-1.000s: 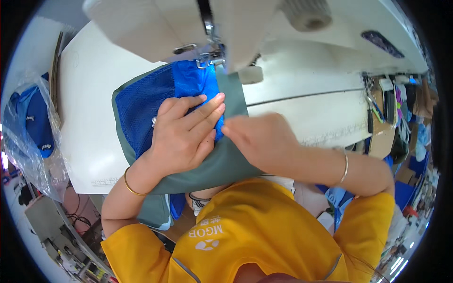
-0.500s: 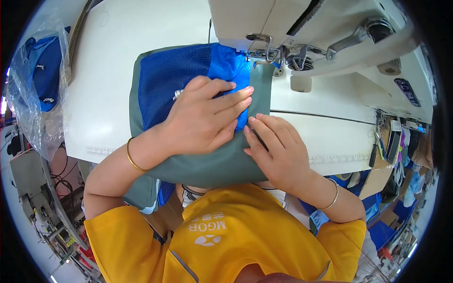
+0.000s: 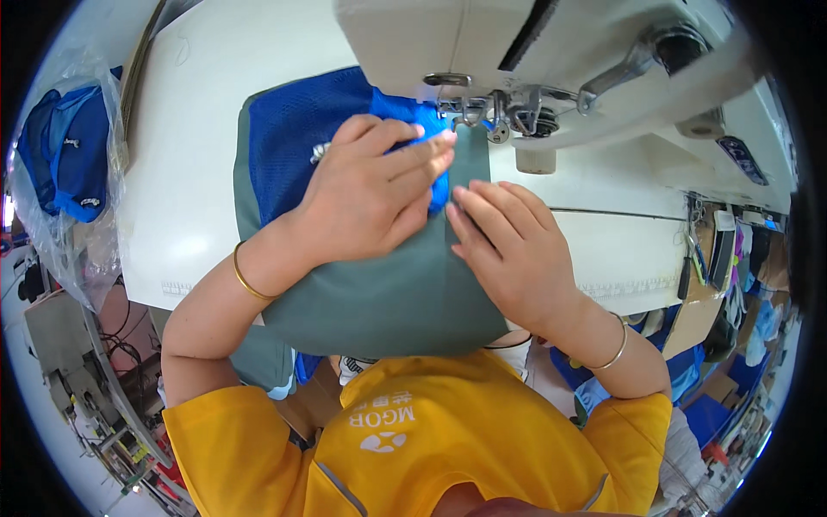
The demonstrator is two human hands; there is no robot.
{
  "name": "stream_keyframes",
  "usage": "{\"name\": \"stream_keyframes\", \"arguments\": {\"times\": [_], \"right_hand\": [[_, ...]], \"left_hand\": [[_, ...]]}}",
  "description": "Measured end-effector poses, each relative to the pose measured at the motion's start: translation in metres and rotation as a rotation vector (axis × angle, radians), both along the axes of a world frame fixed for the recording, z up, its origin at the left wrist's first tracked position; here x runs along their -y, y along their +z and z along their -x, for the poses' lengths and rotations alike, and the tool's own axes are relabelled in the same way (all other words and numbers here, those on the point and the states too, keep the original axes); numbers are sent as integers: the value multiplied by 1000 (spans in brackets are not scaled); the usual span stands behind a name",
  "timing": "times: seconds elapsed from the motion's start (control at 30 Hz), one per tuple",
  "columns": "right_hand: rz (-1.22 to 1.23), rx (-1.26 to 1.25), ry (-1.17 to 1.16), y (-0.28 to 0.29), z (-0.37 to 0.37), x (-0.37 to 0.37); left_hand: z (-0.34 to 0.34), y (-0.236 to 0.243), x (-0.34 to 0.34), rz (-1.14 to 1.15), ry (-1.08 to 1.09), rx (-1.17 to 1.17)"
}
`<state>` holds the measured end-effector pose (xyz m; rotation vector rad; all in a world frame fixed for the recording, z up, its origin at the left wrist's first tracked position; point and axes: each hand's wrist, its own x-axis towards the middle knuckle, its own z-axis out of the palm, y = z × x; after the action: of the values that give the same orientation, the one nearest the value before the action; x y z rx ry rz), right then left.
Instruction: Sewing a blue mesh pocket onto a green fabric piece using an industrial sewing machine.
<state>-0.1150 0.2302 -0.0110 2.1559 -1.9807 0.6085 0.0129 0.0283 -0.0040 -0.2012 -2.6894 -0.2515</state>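
Note:
My left hand [image 3: 375,189] presses on a blue mesh piece [image 3: 293,129], its fingertips on the brighter blue strip [image 3: 403,99] beside the presser foot [image 3: 444,109]. The blue piece lies on a grey-green fabric panel [image 3: 362,306], with a small white item [image 3: 317,152] on the mesh, partly beside my knuckles. My right hand [image 3: 508,241] lies on the green panel just right of the blue edge, fingers loosely extended and slightly bent. The sewing machine head [image 3: 413,43] stands over the top of the fabric.
A white table [image 3: 181,103] carries the work. At the left hangs a clear bag [image 3: 73,155] with blue items inside. Tools and cardboard [image 3: 698,310] crowd the right edge. Metal machinery and cables [image 3: 77,362] stand at lower left.
My right hand has gone from curled at the blue edge to stretched out on the green. Since half a second ago, both hands and the fabric have shifted toward the machine.

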Motion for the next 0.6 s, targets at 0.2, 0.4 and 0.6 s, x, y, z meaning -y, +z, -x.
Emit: {"name": "stream_keyframes", "arguments": {"times": [0.2,0.4,0.6], "right_hand": [[34,-31,-14,-5,0,3],[54,40,1,-5,6,3],[59,73,48,-9,17,4]], "left_hand": [[-2,4,2,18,-76,-57],[-5,-4,-2,-66,-134,-97],[-5,-6,0,-35,-142,-84]]}}
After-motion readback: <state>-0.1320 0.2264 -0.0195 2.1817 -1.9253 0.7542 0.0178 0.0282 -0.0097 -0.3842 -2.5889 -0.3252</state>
